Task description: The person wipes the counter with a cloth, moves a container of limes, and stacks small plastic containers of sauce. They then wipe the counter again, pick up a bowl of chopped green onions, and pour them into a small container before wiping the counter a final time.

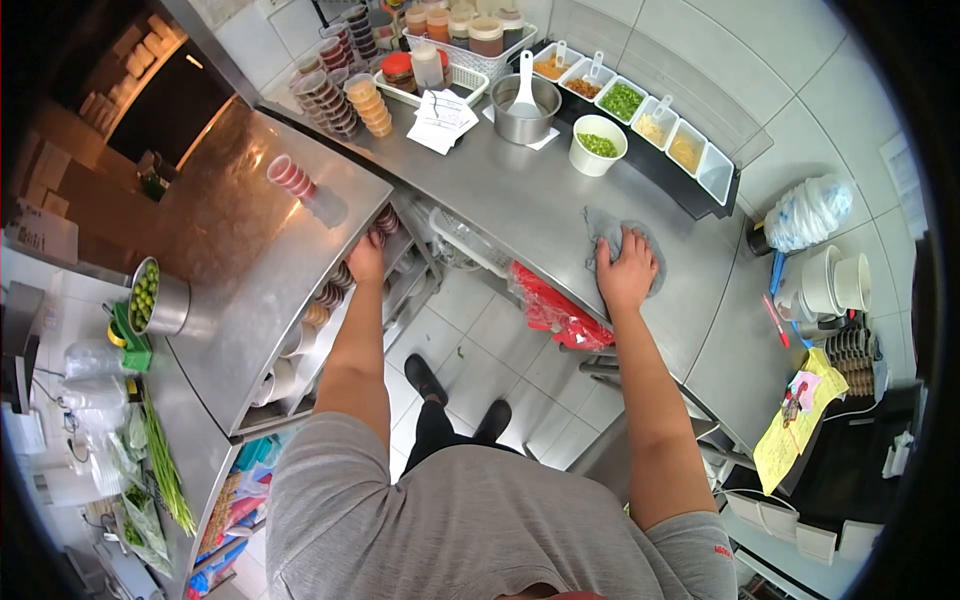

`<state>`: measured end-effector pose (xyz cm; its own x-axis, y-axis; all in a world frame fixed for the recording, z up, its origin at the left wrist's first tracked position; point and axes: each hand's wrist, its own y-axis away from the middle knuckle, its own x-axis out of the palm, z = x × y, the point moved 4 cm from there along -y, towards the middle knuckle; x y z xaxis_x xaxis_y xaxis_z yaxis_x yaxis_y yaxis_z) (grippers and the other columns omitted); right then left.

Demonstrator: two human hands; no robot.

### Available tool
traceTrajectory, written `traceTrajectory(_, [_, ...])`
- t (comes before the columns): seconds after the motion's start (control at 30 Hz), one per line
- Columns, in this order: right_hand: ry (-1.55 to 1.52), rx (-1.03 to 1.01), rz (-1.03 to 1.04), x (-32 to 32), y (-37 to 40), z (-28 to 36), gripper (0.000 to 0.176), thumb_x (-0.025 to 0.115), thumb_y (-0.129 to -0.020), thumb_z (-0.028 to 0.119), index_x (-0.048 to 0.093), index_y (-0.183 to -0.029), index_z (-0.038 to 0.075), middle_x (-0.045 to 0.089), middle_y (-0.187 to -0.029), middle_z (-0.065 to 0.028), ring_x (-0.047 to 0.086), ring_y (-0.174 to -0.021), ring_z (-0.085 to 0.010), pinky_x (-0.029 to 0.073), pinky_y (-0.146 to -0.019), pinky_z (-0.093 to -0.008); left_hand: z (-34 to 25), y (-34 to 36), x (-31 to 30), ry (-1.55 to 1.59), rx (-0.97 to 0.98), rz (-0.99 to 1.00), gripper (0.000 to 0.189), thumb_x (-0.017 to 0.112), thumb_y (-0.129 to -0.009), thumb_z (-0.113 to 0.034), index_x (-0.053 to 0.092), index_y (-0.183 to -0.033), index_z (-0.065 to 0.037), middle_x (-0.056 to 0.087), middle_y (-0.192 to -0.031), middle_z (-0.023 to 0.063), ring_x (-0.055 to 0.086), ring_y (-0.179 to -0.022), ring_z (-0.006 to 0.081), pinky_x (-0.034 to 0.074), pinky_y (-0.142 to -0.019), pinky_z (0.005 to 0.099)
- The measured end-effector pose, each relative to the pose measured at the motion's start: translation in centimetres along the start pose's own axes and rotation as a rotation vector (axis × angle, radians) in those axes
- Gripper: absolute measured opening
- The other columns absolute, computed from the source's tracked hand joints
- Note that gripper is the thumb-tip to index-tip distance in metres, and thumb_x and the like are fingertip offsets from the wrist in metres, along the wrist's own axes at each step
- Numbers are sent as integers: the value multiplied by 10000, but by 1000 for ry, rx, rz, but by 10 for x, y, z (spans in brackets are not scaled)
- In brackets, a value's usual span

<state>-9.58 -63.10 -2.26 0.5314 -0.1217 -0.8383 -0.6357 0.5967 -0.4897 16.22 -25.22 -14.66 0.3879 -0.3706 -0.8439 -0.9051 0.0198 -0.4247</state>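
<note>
Under the left counter's edge, my left hand (pixel 366 259) reaches to the shelf, its partly hidden fingers curled against a stack of small lidded sauce cups (pixel 385 221). More stacked cups (pixel 331 293) stand on the shelf beside my wrist. On the steel counter to the right, my right hand (pixel 627 270) lies flat with fingers spread on a grey cloth (pixel 601 222). A stack of red sauce cups (pixel 290 176) stands on the left counter, above my left hand.
Along the back are a steel pot (pixel 523 128) with a white scoop, a white tub of chopped greens (pixel 598 146) and a topping rack (pixel 700 203). Cup stacks (pixel 322 100) and paper slips (pixel 441 122) are at back left. A red plastic bag (pixel 560 310) hangs below the counter.
</note>
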Motion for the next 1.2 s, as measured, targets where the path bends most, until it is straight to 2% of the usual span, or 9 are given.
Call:
traceTrajectory(0.2, [-5,-4,0,-1,-1,2,474,569,-798,376,551,-1152,63,532,-1215,-137,445,-1184,-296,299,-982,-452,-9,3,-7,57,235,3,458,543,-825,-203,463,-1275,-231,534,-1199,173,509,-1077,374,402,-925,460])
traceTrajectory(0.4, [3,-6,2,-3,-1,2,468,570,-800,364,549,-1155,61,533,-1214,-136,444,-1186,-301,299,-984,-451,-22,-1,-11,119,223,104,452,525,-842,-187,446,-1284,-234,577,-1131,169,569,-987,353,444,-879,449])
traceTrajectory(0.5, [4,-5,5,-3,-1,3,471,570,-801,362,545,-1162,61,532,-1216,-134,446,-1185,-303,302,-982,-453,-22,-1,-11,151,285,-12,429,512,-859,-194,447,-1281,-233,600,-1083,168,591,-940,348,463,-841,449])
traceTrajectory(0.6, [4,-3,9,-3,-1,3,477,569,-802,366,543,-1168,62,531,-1214,-135,448,-1182,-303,307,-978,-456,-18,-4,0,207,233,34,389,504,-873,-215,463,-1260,-217,611,-1035,181,587,-929,360,468,-810,456])
traceTrajectory(0.8, [7,10,14,-4,-1,3,480,569,-803,371,544,-1168,59,532,-1206,-137,448,-1181,-302,302,-979,-458,-24,-9,12,194,-10,178,321,443,-914,-309,519,-1183,-151,620,-943,214,573,-916,384,446,-798,482])
traceTrajectory(0.9, [4,11,15,-3,-1,3,482,569,-804,372,545,-1169,58,528,-1211,-137,447,-1181,-302,296,-982,-456,-27,-13,10,287,82,94,363,440,-911,-358,540,-1149,-103,614,-961,227,562,-934,403,429,-829,484])
traceTrajectory(1.0, [2,11,12,-2,-1,2,483,568,-804,373,546,-1169,58,524,-1218,-137,446,-1180,-301,295,-983,-452,-15,-9,18,297,54,88,417,460,-897,-390,547,-1135,-59,596,-1032,239,542,-986,412,417,-868,461])
traceTrajectory(1.1, [6,6,13,0,-1,2,482,567,-804,374,547,-1168,58,522,-1223,-138,446,-1180,-301,297,-981,-449,2,-11,30,539,29,166,465,472,-887,-416,539,-1151,-39,571,-1102,242,515,-1051,410,401,-907,431])
traceTrajectory(1.2, [13,-2,12,2,0,1,480,567,-804,374,549,-1166,59,523,-1223,-139,447,-1181,-301,299,-979,-447,13,-12,32,485,-31,201,502,482,-880,-437,526,-1180,-36,561,-1133,233,498,-1091,399,384,-934,417])
